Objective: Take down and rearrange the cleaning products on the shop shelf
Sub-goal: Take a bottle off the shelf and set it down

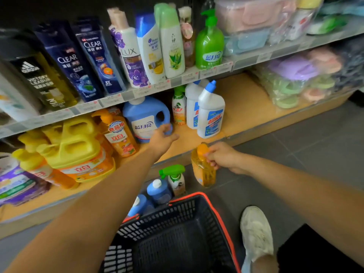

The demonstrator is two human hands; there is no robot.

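The orange bottle [203, 171] is hanging upright just in front of the lower shelf [246, 99], above the floor. The right hand [222, 156] is holding it, fingers clamped around its cap. The left hand [162, 137] is reaching far to the blue jug [144, 119] on the shelf, fingers apart, the tips touching the jug's right corner. A black basket [215, 211] is standing near.
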